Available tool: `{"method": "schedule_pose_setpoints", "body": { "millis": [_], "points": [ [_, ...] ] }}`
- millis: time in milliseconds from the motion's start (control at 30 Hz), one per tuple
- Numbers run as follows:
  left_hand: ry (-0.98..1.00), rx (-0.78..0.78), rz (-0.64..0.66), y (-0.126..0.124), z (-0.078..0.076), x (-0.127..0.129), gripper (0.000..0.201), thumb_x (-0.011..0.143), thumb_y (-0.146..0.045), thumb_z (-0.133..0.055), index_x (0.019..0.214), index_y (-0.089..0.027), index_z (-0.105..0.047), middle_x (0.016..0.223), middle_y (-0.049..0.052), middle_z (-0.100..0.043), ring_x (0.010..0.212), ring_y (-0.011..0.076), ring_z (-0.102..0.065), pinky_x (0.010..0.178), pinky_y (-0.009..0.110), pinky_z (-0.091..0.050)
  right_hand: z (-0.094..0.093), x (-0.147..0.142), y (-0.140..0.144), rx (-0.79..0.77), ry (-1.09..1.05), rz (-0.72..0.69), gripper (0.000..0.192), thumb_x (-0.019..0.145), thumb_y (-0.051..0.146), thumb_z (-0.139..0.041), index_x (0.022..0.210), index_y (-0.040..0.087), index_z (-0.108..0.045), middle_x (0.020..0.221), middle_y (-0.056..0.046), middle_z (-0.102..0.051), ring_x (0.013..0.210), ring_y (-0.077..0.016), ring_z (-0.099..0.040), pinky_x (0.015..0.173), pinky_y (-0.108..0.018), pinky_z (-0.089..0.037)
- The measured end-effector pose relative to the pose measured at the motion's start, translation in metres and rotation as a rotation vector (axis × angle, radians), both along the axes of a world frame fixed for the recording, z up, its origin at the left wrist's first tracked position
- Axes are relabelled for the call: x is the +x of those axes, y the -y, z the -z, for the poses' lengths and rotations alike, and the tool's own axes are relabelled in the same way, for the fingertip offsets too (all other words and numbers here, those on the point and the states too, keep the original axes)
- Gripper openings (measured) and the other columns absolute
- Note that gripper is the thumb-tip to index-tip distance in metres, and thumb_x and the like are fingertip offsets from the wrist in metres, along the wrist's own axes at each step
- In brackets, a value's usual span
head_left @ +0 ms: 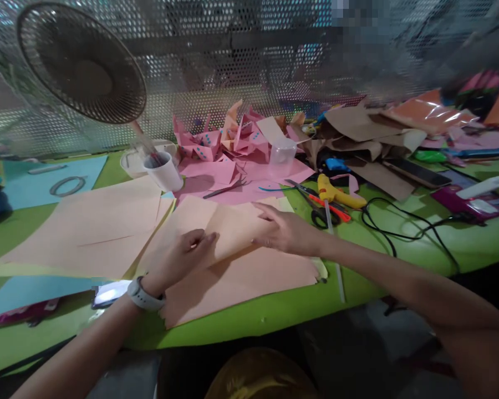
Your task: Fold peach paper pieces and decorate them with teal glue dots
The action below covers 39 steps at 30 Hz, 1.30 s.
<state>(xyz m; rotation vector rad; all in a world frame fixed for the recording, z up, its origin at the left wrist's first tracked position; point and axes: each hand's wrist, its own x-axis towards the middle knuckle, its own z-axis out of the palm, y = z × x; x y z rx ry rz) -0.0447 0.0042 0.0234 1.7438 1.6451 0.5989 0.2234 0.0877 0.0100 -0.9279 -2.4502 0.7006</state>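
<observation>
Near the front edge of the green surface (241, 322), the right hand (289, 230) grasped folded peach paper (235, 224); the left hand (185, 260) curled, grip unclear; edges likely needed aligning.

Green work table (249, 320) with items resting on its top. Left: a light-blue sheet (25, 188) at the rear and, nearer, a stack of peach and yellow sheets (100, 216). Centre: peach paper (253, 280) near the front edge, pink paper (255, 174) behind. Right: a yellow hot-glue gun (336, 194), a translucent glue stick (337, 266), a looped black cable (438, 223) and, farther back, layered brown paper (353, 123).
</observation>
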Motion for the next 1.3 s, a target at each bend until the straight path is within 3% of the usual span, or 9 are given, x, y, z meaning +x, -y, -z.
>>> {"method": "schedule_pose_setpoints", "body": {
  "millis": [133,267,400,500,567,667,767,1100,1300],
  "points": [
    [0.037,-0.149,-0.002,-0.001,0.0,-0.004,0.047,0.093,-0.058,-0.044,0.066,-0.021,-0.036,0.061,-0.005,-0.03,0.056,0.0112,-0.03,0.051,0.025,-0.024,0.003,0.005,0.0,-0.134,0.029,-0.02,0.053,0.092,0.035,-0.06,0.143,0.023,-0.049,0.137,-0.011,-0.062,0.112,-0.025,-0.067,0.089,-0.036,-0.055],
    [-0.029,-0.147,-0.036,-0.003,0.008,-0.007,0.043,0.091,-0.058,-0.048,0.07,-0.021,-0.047,0.059,-0.005,-0.039,0.056,0.0118,-0.035,0.051,0.025,-0.024,0.005,0.005,0.004,-0.167,0.083,-0.021,0.05,0.095,0.035,-0.055,0.143,0.021,-0.05,0.116,-0.008,-0.073,0.093,-0.0215,-0.072,0.079,-0.033,-0.056],
    [-0.31,-0.054,-0.059,-0.004,0.009,-0.002,0.043,0.093,-0.057,-0.045,0.069,-0.022,-0.048,0.054,-0.004,-0.044,0.051,0.0127,-0.039,0.051,0.026,-0.021,0.017,0.005,0.008,0.042,0.174,0.039,0.05,0.098,0.038,-0.051,0.143,0.017,-0.051,0.104,-0.011,-0.075,0.091,-0.0256,-0.071,0.078,-0.039,-0.056],
    [-0.485,-0.054,-0.05,-0.007,0.003,0.001,0.045,0.096,-0.056,-0.038,0.068,-0.022,-0.047,0.052,-0.003,-0.048,0.049,0.0143,-0.042,0.051,0.027,-0.019,0.022,0.004,0.011,0.311,0.117,0.075,0.052,0.098,0.038,-0.052,0.146,0.018,-0.047,0.112,-0.015,-0.073,0.102,-0.0282,-0.068,0.088,-0.044,-0.055],
    [-0.532,-0.082,-0.03,-0.012,0.0,0.0,0.045,0.097,-0.055,-0.035,0.069,-0.023,-0.048,0.054,-0.001,-0.053,0.05,0.016,-0.046,0.051,0.028,-0.02,0.021,0.003,0.014,0.481,0.06,0.004,0.052,0.097,0.033,-0.053,0.146,0.017,-0.046,0.128,-0.016,-0.066,0.121,-0.0292,-0.061,0.102,-0.048,-0.049],
    [-0.563,-0.146,0.003,-0.021,-0.005,-0.003,0.044,0.098,-0.053,-0.031,0.073,-0.023,-0.051,0.061,0.002,-0.06,0.057,0.0196,-0.055,0.052,0.029,-0.022,0.02,0.0,0.018,0.593,0.045,-0.261,0.049,0.098,0.032,-0.053,0.144,0.015,-0.049,0.144,-0.014,-0.056,0.14,-0.026,-0.045,0.116,-0.049,-0.036],
    [-0.587,-0.205,0.026,-0.027,-0.007,-0.003,0.041,0.1,-0.049,-0.028,0.078,-0.024,-0.05,0.066,0.004,-0.064,0.062,0.0223,-0.06,0.053,0.029,-0.023,0.024,-0.001,0.02,0.557,0.119,-0.387,0.055,0.098,0.045,-0.051,0.143,0.012,-0.049,0.151,-0.014,-0.048,0.145,-0.025,-0.037,0.119,-0.049,-0.032],
    [-0.554,-0.082,0.002,-0.015,0.004,-0.019,0.044,0.097,-0.056,-0.035,0.07,-0.022,-0.043,0.06,-0.001,-0.054,0.055,0.0164,-0.05,0.055,0.027,-0.025,0.03,0.0,0.021,0.326,0.239,-0.395,0.076,0.096,0.063,-0.042,0.152,0.011,-0.037,0.158,-0.014,-0.036,0.15,-0.0261,-0.026,0.121,-0.049,-0.029],
    [-0.49,-0.111,0.007,-0.017,0.006,-0.024,0.042,0.097,-0.051,-0.038,0.071,-0.021,-0.05,0.066,-0.001,-0.057,0.058,0.0145,-0.048,0.056,0.027,-0.027,0.027,-0.001,0.02,0.462,0.151,-0.4,0.066,0.098,0.055,-0.044,0.144,0.008,-0.047,0.152,-0.016,-0.046,0.146,-0.0282,-0.035,0.119,-0.051,-0.032]
  ]
}}
